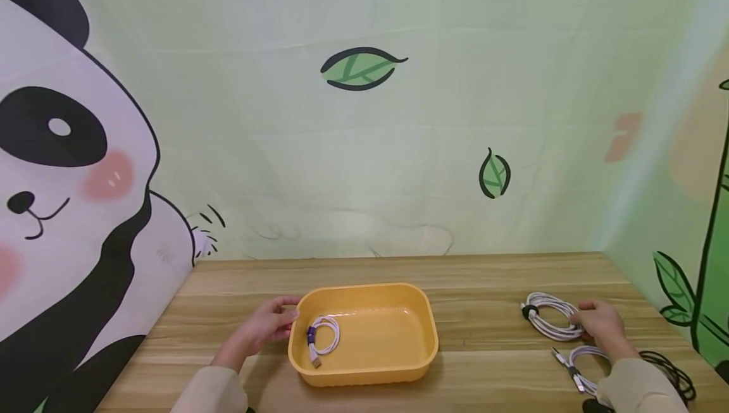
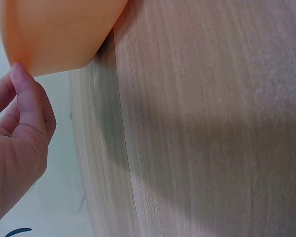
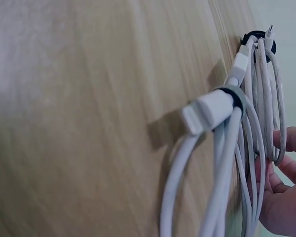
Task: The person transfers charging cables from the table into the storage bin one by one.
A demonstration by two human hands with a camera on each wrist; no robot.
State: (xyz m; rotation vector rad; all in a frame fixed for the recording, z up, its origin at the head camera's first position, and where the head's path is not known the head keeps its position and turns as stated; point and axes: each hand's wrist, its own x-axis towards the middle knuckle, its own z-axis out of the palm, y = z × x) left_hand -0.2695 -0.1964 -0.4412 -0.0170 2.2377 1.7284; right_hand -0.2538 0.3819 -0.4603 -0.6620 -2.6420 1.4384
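Observation:
A yellow plastic bin (image 1: 373,376) stands on the wooden table. Inside it, at the left, lies a small coiled white USB cable (image 1: 336,335) with a dark blue tie. My left hand (image 1: 267,324) touches the bin's left side from outside; in the left wrist view, the thumb tip meets the edge of the yellow wall (image 2: 59,34). Over at the right, my right hand (image 1: 604,324) pinches the right end of a larger coiled white cable (image 1: 547,299) with a black strap. Its thumb and fingers close on the loops (image 3: 281,113) in the right wrist view.
Nearer than the held coil lies another white cable (image 1: 582,351), its strap and plug (image 3: 209,111) large in the right wrist view. A coiled black cable (image 1: 680,378) sits beside the right sleeve. Behind the table (image 1: 484,274) hangs a printed panda backdrop (image 1: 273,147).

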